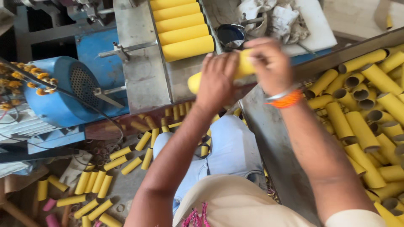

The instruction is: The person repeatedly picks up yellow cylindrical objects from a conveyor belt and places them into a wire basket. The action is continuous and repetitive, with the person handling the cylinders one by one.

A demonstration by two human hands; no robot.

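While heaped with hollow yellow cardboard tubes (357,126), slanted grey metal trough (269,138) at right. Sloped steel feed chute (134,63) ahead, carrying a row of closed yellow cylinders (183,29). Blue motor housing (59,92) at left. Between chute and trough, above the lap: one yellow tube (242,69), left hand (216,80) wrapped round its middle, right hand (269,65) curled over the far end. Loose short tubes (97,180) scattered on the floor.
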